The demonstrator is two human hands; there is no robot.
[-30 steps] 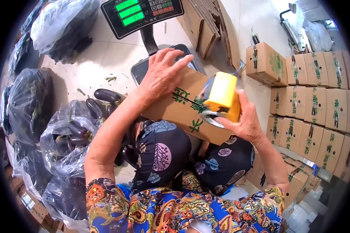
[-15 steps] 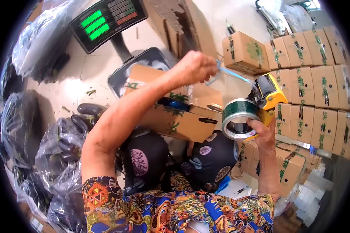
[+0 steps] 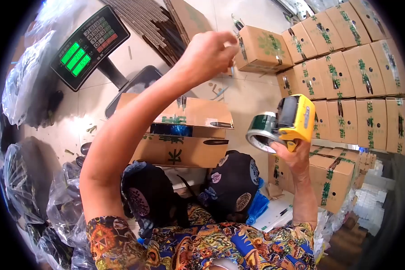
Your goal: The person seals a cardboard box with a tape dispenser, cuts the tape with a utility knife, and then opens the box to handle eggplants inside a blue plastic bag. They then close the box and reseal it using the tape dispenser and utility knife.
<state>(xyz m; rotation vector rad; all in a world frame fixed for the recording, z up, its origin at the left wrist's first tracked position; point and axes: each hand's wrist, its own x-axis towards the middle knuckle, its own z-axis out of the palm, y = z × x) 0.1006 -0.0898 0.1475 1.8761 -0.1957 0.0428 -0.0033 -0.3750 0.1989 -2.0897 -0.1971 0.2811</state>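
Observation:
My right hand (image 3: 293, 155) grips a yellow tape dispenser (image 3: 303, 118) with a black roller and a roll of green tape (image 3: 262, 128) on it. Above the carton, my left hand (image 3: 211, 56) is raised with its fingers curled together. Whatever may be in those fingers is too blurred to make out. A cardboard carton (image 3: 180, 150) with green lettering lies in front of my knees, partly under my left forearm. Between its top flaps a gap shows something dark and shiny.
A scale display (image 3: 92, 47) with green digits stands at upper left, its platform (image 3: 144, 78) behind the carton. Stacked cartons (image 3: 335, 72) fill the right side, and one carton (image 3: 263, 47) stands apart. Plastic bags (image 3: 24, 180) line the left. Flattened cardboard (image 3: 153, 27) leans at the top.
The light-blue strip that stretched between my left hand and the dispenser no longer shows. The dispenser has turned more upright in my right hand. The whole view has shifted.

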